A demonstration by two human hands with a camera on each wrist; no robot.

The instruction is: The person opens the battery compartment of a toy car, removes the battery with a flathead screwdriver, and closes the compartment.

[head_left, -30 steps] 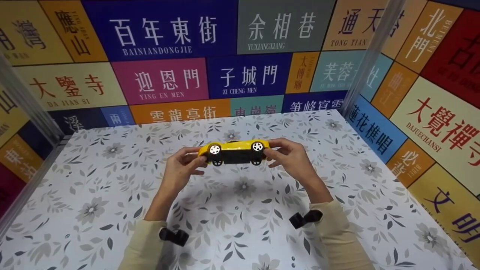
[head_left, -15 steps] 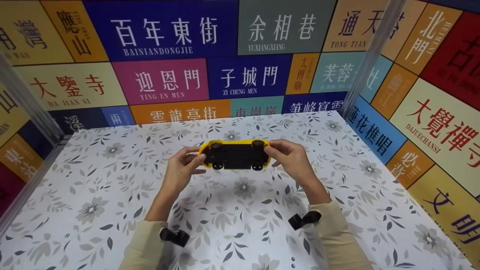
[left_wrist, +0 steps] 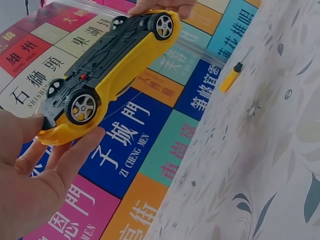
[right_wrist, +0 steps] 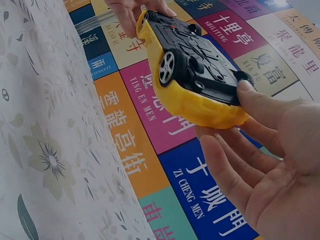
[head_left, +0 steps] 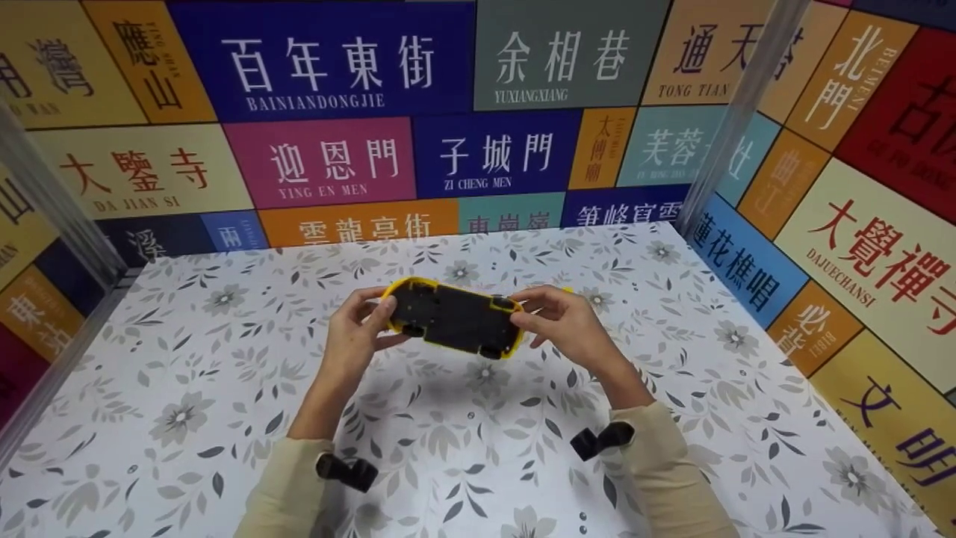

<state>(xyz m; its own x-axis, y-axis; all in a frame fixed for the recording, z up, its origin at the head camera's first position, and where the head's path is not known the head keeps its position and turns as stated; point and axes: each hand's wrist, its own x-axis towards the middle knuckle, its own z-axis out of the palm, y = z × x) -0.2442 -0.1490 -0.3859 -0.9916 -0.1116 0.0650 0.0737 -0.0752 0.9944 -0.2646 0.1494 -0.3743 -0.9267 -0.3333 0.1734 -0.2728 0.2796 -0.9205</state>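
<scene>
A yellow toy car with a black underside is held in the air above the floral table. Its underside faces the head camera and it slants down to the right. My left hand pinches one end between thumb and fingers. My right hand pinches the other end. In the left wrist view the car rests on my left hand's fingertips, and the right hand's fingers show at the far end. In the right wrist view the car sits against my right hand's fingers.
Walls of coloured sign panels close the table in at the back and on both sides. A small yellow stick with a dark tip lies on the cloth near the back wall. Black wrist mounts sit on both sleeves.
The car has rolled from lying on its side, wheels toward me, to underside toward me, and has tipped down to the right. Both hands kept their hold and sank slightly.
</scene>
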